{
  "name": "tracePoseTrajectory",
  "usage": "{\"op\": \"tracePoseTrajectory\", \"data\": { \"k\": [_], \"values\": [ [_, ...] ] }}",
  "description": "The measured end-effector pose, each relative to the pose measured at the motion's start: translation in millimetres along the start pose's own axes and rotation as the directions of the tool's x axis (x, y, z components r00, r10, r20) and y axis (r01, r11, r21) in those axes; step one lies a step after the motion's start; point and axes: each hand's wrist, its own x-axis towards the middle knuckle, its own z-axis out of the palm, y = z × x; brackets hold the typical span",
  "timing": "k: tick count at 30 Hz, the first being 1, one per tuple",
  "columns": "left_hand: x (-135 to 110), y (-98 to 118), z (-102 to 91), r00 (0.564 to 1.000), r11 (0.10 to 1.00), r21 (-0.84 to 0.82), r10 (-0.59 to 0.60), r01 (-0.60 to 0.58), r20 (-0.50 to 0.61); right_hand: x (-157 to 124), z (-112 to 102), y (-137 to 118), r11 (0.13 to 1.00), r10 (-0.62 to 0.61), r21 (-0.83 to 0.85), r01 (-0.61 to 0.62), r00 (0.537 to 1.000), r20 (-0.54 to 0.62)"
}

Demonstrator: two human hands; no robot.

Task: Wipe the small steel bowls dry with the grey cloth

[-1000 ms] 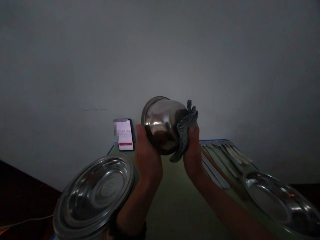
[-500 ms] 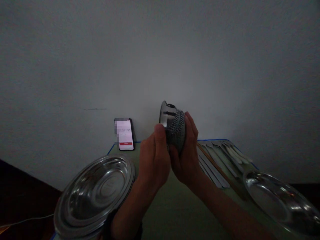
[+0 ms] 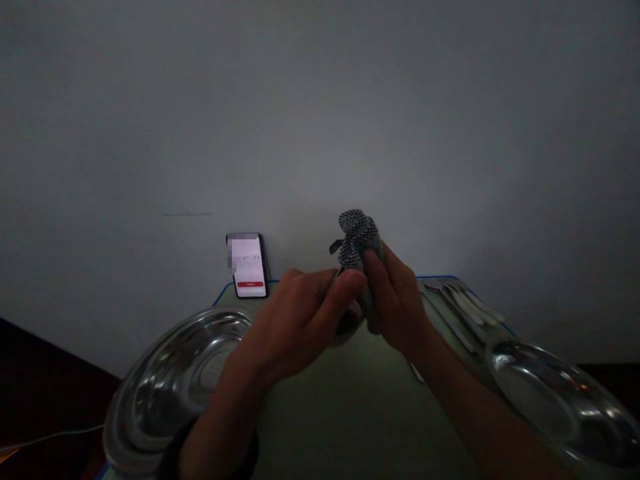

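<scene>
In the head view, my left hand [image 3: 305, 317] is closed around a small shiny metal bowl [image 3: 350, 325], its thumb along the near side. Most of the bowl is hidden behind the fingers and a cloth. My right hand [image 3: 403, 303] grips that bunched cloth [image 3: 359, 233], grey with a black-and-white checked part, and presses it against the bowl. Both hands are together above the table, in front of the wall.
Wide metal basins [image 3: 150, 373] sit stacked at the left of the green table [image 3: 330, 420]. A lit phone [image 3: 250, 267] leans on the wall behind them. To the right lie several utensils [image 3: 465, 307] beside an oval metal dish [image 3: 565, 400].
The bowl has turned and come lower, so its rim no longer shows at the top. My left hand has rolled over it, and the cloth now bunches up above.
</scene>
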Motion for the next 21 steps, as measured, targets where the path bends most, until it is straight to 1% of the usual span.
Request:
{"op": "tracePoseTrajectory", "data": {
  "k": [2,3,5,7,8,9,10,12,13,14,15,16,18,21],
  "values": [
    [0,1,-4.4,0.997,0.997,-0.024,-0.073,0.073,0.000,6,-7,0,0.995,0.095,0.002,-0.095,0.995,0.014],
    [0,0,-6.3,0.992,0.992,-0.038,-0.125,0.124,-0.011,8,-10,0,0.989,0.148,-0.002,-0.148,0.989,-0.006],
    [2,-4,-9.9,0.970,0.970,-0.061,-0.239,0.237,-0.034,13,-17,-1,0.977,0.211,0.003,-0.212,0.971,-0.117],
    [3,-8,-12.5,0.944,0.945,-0.058,-0.326,0.323,-0.046,15,-22,-5,0.982,0.187,0.014,-0.190,0.946,-0.266],
    [3,-10,-13.2,0.938,0.938,-0.053,-0.344,0.341,-0.042,15,-23,-7,0.989,0.146,0.007,-0.151,0.940,-0.310],
    [4,-11,-13.5,0.938,0.938,-0.051,-0.344,0.342,-0.038,14,-23,-9,0.995,0.095,-0.009,-0.103,0.944,-0.316],
    [4,-12,-13.5,0.944,0.944,-0.054,-0.327,0.325,-0.045,12,-21,-12,0.998,0.048,-0.026,-0.057,0.961,-0.271],
    [2,-11,-13.5,0.960,0.963,-0.053,-0.266,0.263,-0.081,8,-16,-14,0.999,0.001,-0.035,-0.003,0.998,-0.063],
    [1,-10,-13.8,0.966,0.971,-0.041,-0.237,0.234,-0.100,6,-14,-14,0.999,0.008,-0.032,-0.006,0.999,0.049],
    [0,-9,-14.6,0.969,0.976,-0.028,-0.217,0.215,-0.116,4,-12,-14,0.999,0.031,-0.024,-0.028,0.989,0.142],
    [-1,-8,-15.7,0.971,0.978,-0.024,-0.208,0.206,-0.122,3,-11,-13,0.998,0.060,-0.012,-0.058,0.978,0.202],
    [-3,-7,-17.1,0.971,0.978,-0.037,-0.208,0.205,-0.114,3,-11,-13,0.996,0.085,0.008,-0.089,0.969,0.230],
    [-5,-5,-19.9,0.972,0.971,-0.112,-0.219,0.209,-0.084,4,-13,-12,0.989,0.111,0.065,-0.130,0.965,0.238],
    [-6,-4,-21.9,0.969,0.935,-0.284,-0.240,0.213,-0.062,7,-20,-12,0.976,0.124,0.150,-0.155,0.972,0.200]
  ]
}}
